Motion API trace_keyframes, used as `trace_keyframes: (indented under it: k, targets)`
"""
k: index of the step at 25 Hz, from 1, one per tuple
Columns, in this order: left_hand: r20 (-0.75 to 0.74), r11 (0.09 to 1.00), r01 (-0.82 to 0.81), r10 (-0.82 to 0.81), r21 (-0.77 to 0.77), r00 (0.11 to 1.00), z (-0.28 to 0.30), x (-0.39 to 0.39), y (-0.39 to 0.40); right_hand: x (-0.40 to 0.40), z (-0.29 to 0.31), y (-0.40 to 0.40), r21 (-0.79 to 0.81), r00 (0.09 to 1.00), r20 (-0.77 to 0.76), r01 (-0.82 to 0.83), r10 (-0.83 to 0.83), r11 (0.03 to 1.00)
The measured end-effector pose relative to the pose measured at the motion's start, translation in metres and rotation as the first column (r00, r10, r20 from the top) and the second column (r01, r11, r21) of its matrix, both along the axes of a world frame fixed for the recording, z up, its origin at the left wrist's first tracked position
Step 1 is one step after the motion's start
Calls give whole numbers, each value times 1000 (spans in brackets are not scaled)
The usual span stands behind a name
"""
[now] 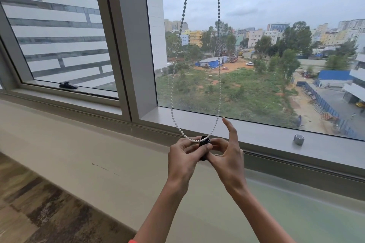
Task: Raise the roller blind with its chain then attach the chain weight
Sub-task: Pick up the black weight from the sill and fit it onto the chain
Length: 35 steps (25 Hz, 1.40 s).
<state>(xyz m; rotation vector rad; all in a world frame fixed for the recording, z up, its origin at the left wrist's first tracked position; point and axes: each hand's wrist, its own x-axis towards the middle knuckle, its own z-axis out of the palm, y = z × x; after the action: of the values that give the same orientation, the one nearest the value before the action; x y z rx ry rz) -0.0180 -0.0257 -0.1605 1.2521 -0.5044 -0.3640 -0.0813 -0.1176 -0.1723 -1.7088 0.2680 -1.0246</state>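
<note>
I take the black chain weight [204, 147] as my landmark. It stands roughly upright in front of the window sill [276, 140], its long axis running top to bottom, with its open upper end facing the bottom of the bead chain [194, 140]. The chain hangs as a loop from above, and its lowest beads drape across the top of the weight, touching it; I cannot tell whether they sit inside the slot yet.

My left hand [183, 161] lies to the left of the weight and grips its body, thumb laid across the front and fingers curled behind. My right hand [229, 157] lies to the right, just as near, its thumb and lower fingers pressed against the weight's side while the index finger [230, 128] sticks up free, just beside the right strand of the chain.

No blind fabric shows in the window, so I judge the raising done. What matters next is keeping the weight's axis in line with the loop's lowest point, so that the beads seat straight down.
</note>
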Motion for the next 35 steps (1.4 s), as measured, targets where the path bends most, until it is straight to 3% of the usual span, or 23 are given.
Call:
trace_keyframes:
  k: [4, 7, 10, 12, 14, 17, 20, 23, 27, 29, 31, 33, 35]
  targets:
    - [11, 1000, -2, 2, -28, 1000, 5, -1, -1, -6, -6, -17, -12, 996, -59, -61, 60, 998]
    - [10, 1000, 3, -3, -15, 1000, 6, -4, -2, -15, -11, -39, 11, 977, -198, -85, 85, 996]
    - [-7, 1000, 6, -6, -9, 1000, 8, -8, -5, -22, -10, -63, -173, 935, -335, 56, -113, 983]
    - [-8, 1000, 4, -4, -7, 1000, 8, -8, -6, -26, -1, -83, -360, 891, -301, 225, -341, 905]
    - [0, 1000, -5, 5, -6, 1000, 10, -8, -6, -29, 12, -108, -525, 780, -289, 356, -556, 773]
    - [-1, 1000, -15, 15, -16, 1000, 13, -8, -7, -37, 25, -141, -729, 479, -391, 359, -786, 582]
    - [3, 1000, -15, 15, -17, 1000, 16, -10, -9, -47, 28, -159, -726, 215, -563, 332, -798, 602]
    - [8, 1000, -21, 21, -9, 1000, 17, -8, -10, -49, 22, -168, -685, 129, -654, 315, -745, 657]
    - [11, 1000, -31, 31, 2, 999, 18, -8, -12, -49, 15, -169, -702, 271, -567, 334, -778, 629]
    - [12, 999, -40, 39, 6, 999, 18, -7, -12, -46, 13, -169, -682, 426, -512, 326, -746, 654]
    - [19, 999, -46, 46, 13, 999, 18, -6, -13, -43, 19, -159, -457, 694, -501, 295, -517, 839]
    - [24, 999, -49, 49, 14, 999, 19, -6, -13, -40, 35, -136, -87, 916, -387, 78, -106, 993]
    - [26, 999, -51, 51, 13, 998, 19, -5, -12, -38, 54, -110, 94, 958, -223, -163, 180, 982]
